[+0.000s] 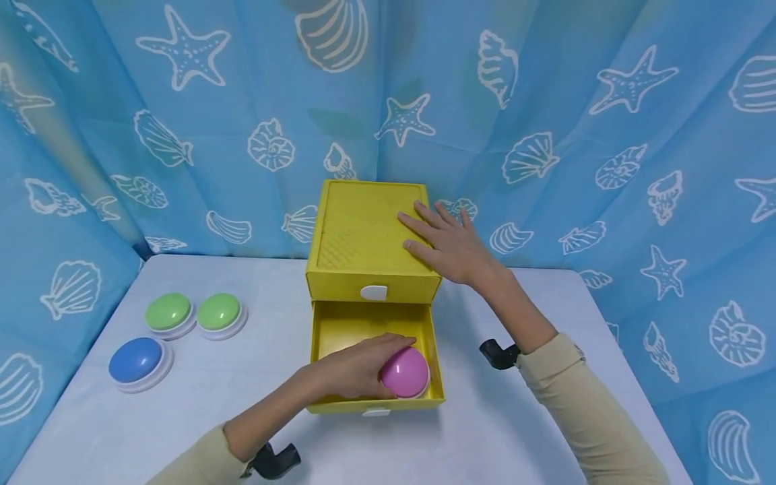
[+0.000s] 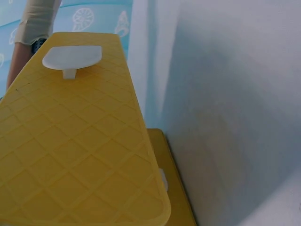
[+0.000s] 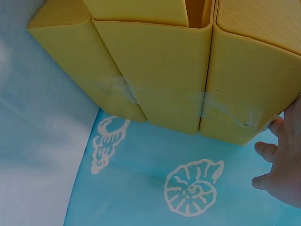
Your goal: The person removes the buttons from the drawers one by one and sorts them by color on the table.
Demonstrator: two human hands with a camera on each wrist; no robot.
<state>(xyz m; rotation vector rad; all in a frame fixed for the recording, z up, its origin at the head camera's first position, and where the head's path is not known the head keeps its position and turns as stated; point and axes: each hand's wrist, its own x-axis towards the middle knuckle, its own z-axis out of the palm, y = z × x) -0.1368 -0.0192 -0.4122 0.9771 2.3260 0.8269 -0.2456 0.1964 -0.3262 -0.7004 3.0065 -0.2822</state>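
Observation:
In the head view, a yellow drawer unit [image 1: 373,229] stands on the white table, its drawer [image 1: 345,322] below the top one pulled out. My left hand [image 1: 360,367] reaches into this drawer and grips a pink dome-topped push button [image 1: 405,372] with a white base, near the drawer's front right corner. My right hand [image 1: 451,246] rests with spread, straight fingers on the right edge of the unit's top. In the left wrist view the drawer's front [image 2: 84,136] and white handle [image 2: 73,57] fill the left; the left hand itself is hidden there.
Two green push buttons, one nearer the left [image 1: 168,312] and one beside it [image 1: 219,312], lie on the white table [image 1: 242,397] with a blue push button [image 1: 136,360]. A blue shell-patterned curtain [image 1: 545,101] hangs behind. Clear tape [image 3: 225,110] crosses the unit's side.

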